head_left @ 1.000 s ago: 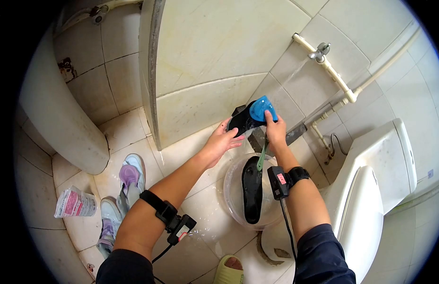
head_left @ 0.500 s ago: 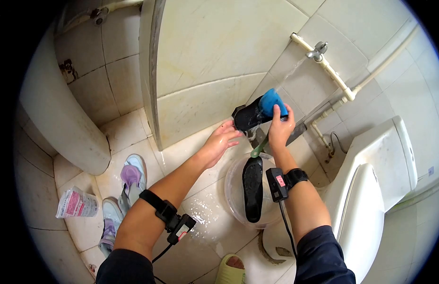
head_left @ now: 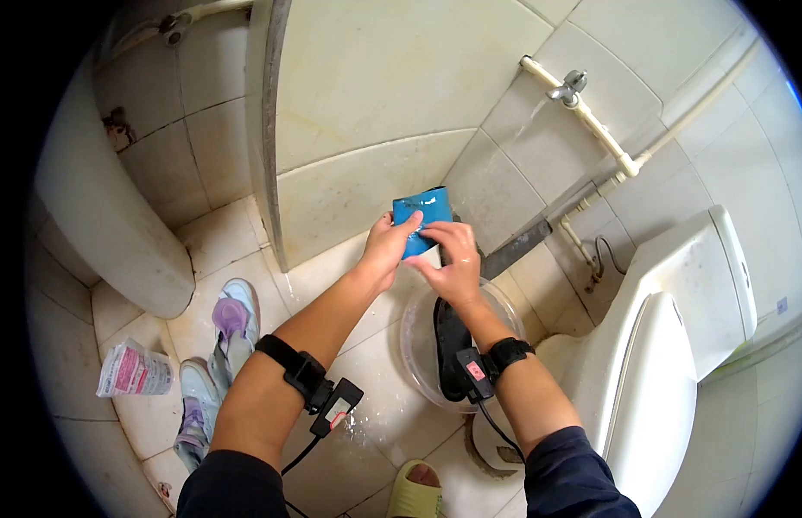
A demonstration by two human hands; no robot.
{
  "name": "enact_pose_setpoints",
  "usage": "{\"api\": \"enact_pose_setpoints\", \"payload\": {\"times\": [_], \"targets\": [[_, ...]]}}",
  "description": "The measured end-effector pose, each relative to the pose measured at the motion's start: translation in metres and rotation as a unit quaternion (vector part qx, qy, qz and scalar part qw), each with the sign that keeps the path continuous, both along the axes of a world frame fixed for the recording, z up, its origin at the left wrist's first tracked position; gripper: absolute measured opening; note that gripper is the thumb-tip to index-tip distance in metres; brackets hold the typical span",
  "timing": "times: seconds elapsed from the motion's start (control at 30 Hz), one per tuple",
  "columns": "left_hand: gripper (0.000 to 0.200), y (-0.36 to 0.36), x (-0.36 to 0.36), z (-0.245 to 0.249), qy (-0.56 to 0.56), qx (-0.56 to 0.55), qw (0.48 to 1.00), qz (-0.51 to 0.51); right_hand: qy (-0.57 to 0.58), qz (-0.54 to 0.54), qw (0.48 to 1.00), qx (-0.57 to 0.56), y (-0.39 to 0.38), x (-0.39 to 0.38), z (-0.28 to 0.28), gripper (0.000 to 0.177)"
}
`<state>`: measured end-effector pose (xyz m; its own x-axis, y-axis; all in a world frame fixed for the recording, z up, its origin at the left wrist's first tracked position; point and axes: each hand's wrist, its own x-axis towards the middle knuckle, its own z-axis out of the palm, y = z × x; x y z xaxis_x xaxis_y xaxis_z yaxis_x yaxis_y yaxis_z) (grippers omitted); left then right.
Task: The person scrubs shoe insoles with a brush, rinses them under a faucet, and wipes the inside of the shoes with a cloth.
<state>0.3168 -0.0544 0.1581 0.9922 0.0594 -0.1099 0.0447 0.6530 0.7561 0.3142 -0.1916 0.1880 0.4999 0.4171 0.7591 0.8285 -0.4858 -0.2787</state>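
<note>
A wet insole [head_left: 428, 200], its blue underside facing up, is held between my two hands in front of the wall. My left hand [head_left: 388, 246] grips its left edge with the thumb across the blue surface. My right hand [head_left: 455, 261] is closed at its lower right side, fingertips pressed to the blue; a small white piece, whose kind I cannot make out, shows between the hands. Below them, a second black insole [head_left: 450, 354] rests across a clear round basin [head_left: 411, 345], partly hidden by my right forearm.
Water runs from the tap [head_left: 572, 85] on the wall pipe. A white toilet [head_left: 647, 380] stands at the right. On the left are a pair of pale shoes [head_left: 237, 315] and a printed plastic packet [head_left: 137, 369]. The tiled floor [head_left: 366, 380] is wet.
The insole has moved left and down, away from the water stream, and turned to show more blue. My left hand has closed on it. The green handle is no longer visible.
</note>
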Motion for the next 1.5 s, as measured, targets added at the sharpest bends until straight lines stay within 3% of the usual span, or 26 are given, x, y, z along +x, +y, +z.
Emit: {"api": "enact_pose_setpoints", "payload": {"times": [0.03,0.1,0.13,0.17,0.2,0.23,0.3,0.33,0.37,0.4,0.5,0.6,0.73,0.83,0.87,0.93,1.0,1.07,1.17,1.2,1.3,1.4,1.5], "targets": [[0.041,0.003,-0.001,0.001,0.000,-0.001,1.000,0.003,0.018,-0.036,0.998,0.048,0.000,0.001,-0.002,0.036],[0.033,0.004,0.000,0.005,-0.019,0.101,0.994,0.028,0.016,-0.139,0.980,0.139,0.005,0.010,-0.001,0.033],[0.033,0.004,0.000,0.006,-0.020,0.099,0.994,0.029,0.014,-0.139,0.981,0.138,0.004,0.016,0.002,0.033],[0.028,0.002,-0.002,0.007,-0.039,0.136,0.990,0.021,0.243,-0.083,0.948,0.190,0.000,0.022,0.004,0.033],[0.024,0.001,-0.003,0.007,-0.058,0.173,0.983,0.014,0.457,-0.022,0.858,0.232,-0.003,0.025,0.005,0.034],[0.024,0.002,-0.004,0.008,-0.058,0.174,0.983,0.012,0.457,-0.023,0.858,0.233,-0.007,0.028,0.007,0.034],[0.024,0.005,-0.005,0.009,-0.070,0.162,0.984,0.008,0.554,-0.002,0.799,0.234,-0.013,0.034,0.010,0.029],[0.024,0.009,-0.002,0.008,-0.069,0.164,0.984,0.009,0.542,-0.011,0.804,0.244,-0.016,0.042,0.005,0.026],[0.029,0.013,0.002,0.009,-0.059,0.302,0.951,0.007,0.489,0.012,0.819,0.299,-0.011,0.047,-0.002,0.025],[0.034,0.015,0.003,0.007,-0.048,0.433,0.900,0.003,0.477,-0.035,0.817,0.323,-0.012,0.052,0.000,0.025],[0.050,0.013,-0.015,0.014,-0.082,0.482,0.873,0.002,0.439,-0.109,0.817,0.357,-0.027,0.080,0.009,0.029],[0.052,0.019,-0.010,-0.002,-0.046,0.473,0.877,-0.068,0.435,-0.144,0.828,0.324,-0.036,0.093,0.024,0.034],[0.054,0.029,-0.006,-0.018,-0.052,0.460,0.884,-0.073,0.430,-0.189,0.832,0.295,-0.028,0.089,0.032,0.047],[0.039,0.025,0.001,-0.040,-0.055,0.429,0.899,-0.067,0.427,-0.215,0.839,0.261,-0.017,0.075,0.038,0.055],[0.034,0.018,-0.001,-0.046,-0.085,0.416,0.905,-0.015,0.419,-0.220,0.844,0.251,-0.015,0.071,0.039,0.059],[0.031,0.014,-0.005,-0.039,-0.115,0.401,0.908,0.039,0.409,-0.239,0.843,0.256,-0.018,0.082,0.031,0.058],[0.034,0.018,-0.005,-0.028,-0.056,0.352,0.933,-0.044,0.397,-0.256,0.842,0.260,-0.024,0.101,0.022,0.057],[0.032,0.019,-0.003,-0.024,-0.066,0.368,0.926,-0.054,0.325,-0.354,0.855,0.194,-0.035,0.118,0.017,0.051],[0.030,0.017,-0.004,-0.018,-0.073,0.379,0.920,-0.068,0.287,-0.285,0.868,0.288,-0.034,0.107,0.037,0.049],[0.030,0.017,-0.004,-0.018,-0.072,0.374,0.922,-0.071,0.290,-0.254,0.853,0.352,-0.029,0.103,0.041,0.045],[0.030,0.015,-0.005,-0.024,-0.066,0.379,0.920,-0.082,0.343,-0.198,0.829,0.395,-0.024,0.097,0.053,0.035],[0.028,0.019,-0.005,-0.024,-0.068,0.392,0.915,-0.071,0.370,-0.152,0.844,0.358,-0.014,0.080,0.064,0.029],[0.027,0.020,-0.005,-0.016,-0.046,0.351,0.932,-0.075,0.377,-0.172,0.847,0.333,-0.019,0.092,0.052,0.029]]}}
